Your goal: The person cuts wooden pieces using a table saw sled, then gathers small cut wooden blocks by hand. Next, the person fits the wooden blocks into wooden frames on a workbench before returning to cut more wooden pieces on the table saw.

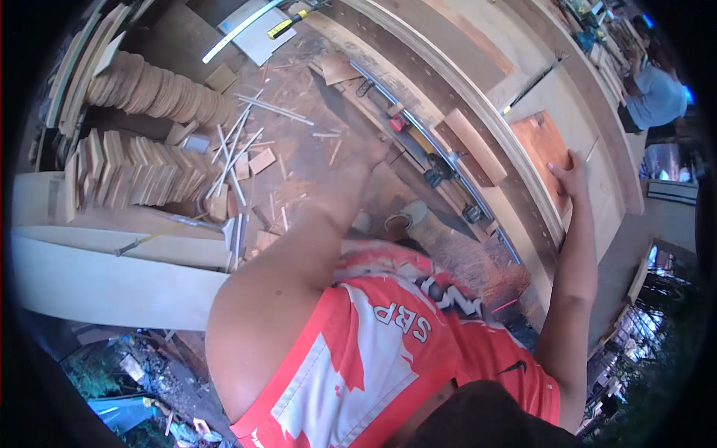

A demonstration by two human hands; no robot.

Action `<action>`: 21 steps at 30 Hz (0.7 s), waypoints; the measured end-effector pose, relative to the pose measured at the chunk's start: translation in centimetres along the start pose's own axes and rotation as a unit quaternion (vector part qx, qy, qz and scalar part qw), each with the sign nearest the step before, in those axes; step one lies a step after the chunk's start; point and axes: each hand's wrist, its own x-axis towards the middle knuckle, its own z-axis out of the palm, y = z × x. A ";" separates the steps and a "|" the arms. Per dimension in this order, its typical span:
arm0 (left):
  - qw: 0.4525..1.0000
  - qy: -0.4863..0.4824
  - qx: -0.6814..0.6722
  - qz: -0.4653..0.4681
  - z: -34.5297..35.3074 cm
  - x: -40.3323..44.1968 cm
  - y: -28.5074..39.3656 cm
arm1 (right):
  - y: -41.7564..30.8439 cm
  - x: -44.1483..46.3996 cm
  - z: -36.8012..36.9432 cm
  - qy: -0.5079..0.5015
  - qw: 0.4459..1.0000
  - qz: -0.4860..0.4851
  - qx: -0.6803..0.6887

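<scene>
My right hand [571,179] grips the right edge of a reddish-brown wooden board [539,149], with the thumb on its face. The board lies on the pale workbench top [597,183], close to the raised curved edge. My left hand [379,151] reaches down beside the low wooden rail under the bench. Its fingers are blurred, and I cannot tell whether they hold anything. Close to it, a long blue-and-silver bar clamp [426,131] lies along the bench side, with a red part [398,122] on it.
Stacks of cut wooden pieces [149,89] stand on the left, with thin white strips [243,142] scattered beside them. A yellow-handled tool [287,26] lies at the top. Another person [657,93] is at the upper right. Sawdust covers the ground.
</scene>
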 end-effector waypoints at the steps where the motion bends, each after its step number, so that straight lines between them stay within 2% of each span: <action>1: 1.000 0.000 -0.009 0.010 1.3 1.3 0.4 | 0.2 0.5 0.0 0.011 1.000 -0.003 -0.007; 3: 0.955 0.043 -0.294 0.004 4.2 3.7 0.3 | 1.1 0.2 0.2 0.018 1.000 -0.018 -0.010; 4: 0.951 0.045 -0.307 0.005 5.8 5.1 -0.2 | 0.6 -0.3 0.4 0.018 0.999 -0.008 0.037; 5: 0.919 0.031 -0.393 -0.015 7.6 6.5 -0.7 | 0.7 -0.5 0.5 0.046 0.998 0.000 0.036; 6: 0.881 0.011 -0.472 -0.037 8.8 7.0 -0.7 | 1.2 -0.5 0.8 0.050 0.999 0.002 -0.017; 8: 0.859 -0.005 -0.507 -0.070 6.8 4.4 2.7 | 1.3 -1.1 0.3 0.061 0.992 0.005 -0.112; 9: 0.855 0.010 -0.510 -0.096 8.3 6.0 1.1 | 0.6 -1.2 0.4 0.072 0.986 0.001 -0.149; 10: 0.851 0.028 -0.510 -0.125 10.1 7.7 -0.7 | 0.1 -1.4 0.2 0.088 0.985 0.012 -0.147; 11: 0.829 0.038 -0.535 -0.159 9.4 7.1 0.5 | -0.3 -1.4 -0.1 0.070 0.990 0.027 -0.122; 13: 0.841 0.050 -0.531 -0.097 10.8 8.7 -1.3 | -2.3 -2.1 -0.2 0.058 0.993 0.047 -0.090; 15: 0.862 0.015 -0.498 -0.090 12.5 12.9 -6.4 | -5.2 -3.5 -1.2 0.025 0.994 0.096 -0.038; 17: 0.882 -0.015 -0.464 -0.085 11.7 12.5 -5.9 | -4.1 -3.1 -0.9 0.036 0.994 0.092 -0.051; 19: 0.899 -0.024 -0.428 -0.089 7.3 6.2 -0.8 | -2.9 -2.5 -1.0 0.039 0.994 0.084 -0.062; 20: 0.919 0.031 -0.392 -0.037 6.9 3.4 0.2 | -2.4 -2.2 -1.2 0.024 0.993 0.061 -0.095; 21: 0.922 0.033 -0.384 -0.035 6.6 -0.1 0.7 | -2.0 -2.1 -1.3 0.008 0.991 0.037 -0.128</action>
